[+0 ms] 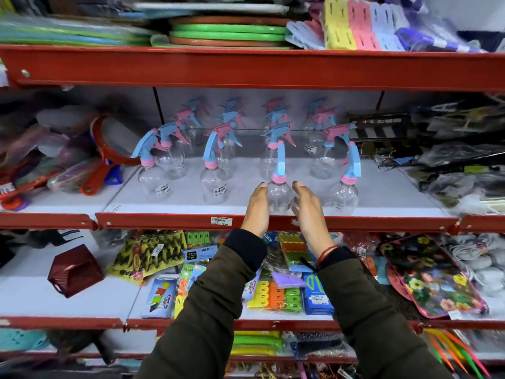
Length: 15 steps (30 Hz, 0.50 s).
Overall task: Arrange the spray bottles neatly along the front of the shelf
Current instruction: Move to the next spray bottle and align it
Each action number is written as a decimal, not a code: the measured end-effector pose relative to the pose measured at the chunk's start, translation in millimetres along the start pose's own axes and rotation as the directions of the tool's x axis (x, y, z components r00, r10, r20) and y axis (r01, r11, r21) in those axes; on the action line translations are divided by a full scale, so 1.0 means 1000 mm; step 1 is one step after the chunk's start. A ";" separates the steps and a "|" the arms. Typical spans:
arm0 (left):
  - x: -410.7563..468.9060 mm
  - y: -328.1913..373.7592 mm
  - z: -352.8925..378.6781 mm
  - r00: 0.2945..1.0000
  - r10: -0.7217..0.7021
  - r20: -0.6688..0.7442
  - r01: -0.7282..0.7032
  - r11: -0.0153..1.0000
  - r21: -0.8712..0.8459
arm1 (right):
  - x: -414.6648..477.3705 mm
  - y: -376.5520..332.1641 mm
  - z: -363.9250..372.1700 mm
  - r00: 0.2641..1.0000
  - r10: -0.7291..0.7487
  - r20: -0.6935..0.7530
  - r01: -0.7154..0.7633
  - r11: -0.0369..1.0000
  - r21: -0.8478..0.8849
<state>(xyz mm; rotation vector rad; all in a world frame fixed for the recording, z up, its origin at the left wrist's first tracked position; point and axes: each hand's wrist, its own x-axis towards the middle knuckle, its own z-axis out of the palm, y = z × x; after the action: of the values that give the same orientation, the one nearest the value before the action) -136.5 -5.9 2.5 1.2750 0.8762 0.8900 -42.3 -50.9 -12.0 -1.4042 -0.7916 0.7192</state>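
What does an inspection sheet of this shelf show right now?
Surface: white shelf with red front rail, mostly bare.
Job's things: clear spray bottles, four in front; middle bottle between the hands; more behind.
Clutter: red strainer at left, dark packets at right.
Hands: left hand and right hand flank the bottle, open.
Cables: nothing seen.
Surroundings: stocked shelves above and below.

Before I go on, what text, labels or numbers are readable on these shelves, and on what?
"10 Pcs.": dark label on a clip pack on the lower shelf.
Price tag on the red shelf edge: barcode and digits, too blurred to read.
Stickers on the spray bottles: too small to read.
Yellow zigzag packs: red brand oval, unreadable.
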 end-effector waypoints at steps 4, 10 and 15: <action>-0.014 -0.002 -0.015 0.996 0.060 -0.064 -0.060 0.998 -0.006 | -0.025 -0.009 0.004 0.981 -0.145 -0.127 0.156 0.984 0.081; -0.021 -0.005 -0.060 0.959 0.214 -0.189 -0.220 0.975 -0.016 | -0.055 -0.022 0.045 0.958 -0.276 -0.075 0.286 0.941 0.182; -0.007 0.004 -0.103 0.913 0.248 -0.325 -0.244 0.968 0.052 | -0.035 -0.016 0.108 0.982 -0.175 0.068 0.170 0.983 0.075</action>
<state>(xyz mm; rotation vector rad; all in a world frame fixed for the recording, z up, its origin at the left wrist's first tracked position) -233.4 29.7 -1.9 1.2836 0.9933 1.3297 -151.4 -19.9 3.1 -1.2360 -0.9264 0.6609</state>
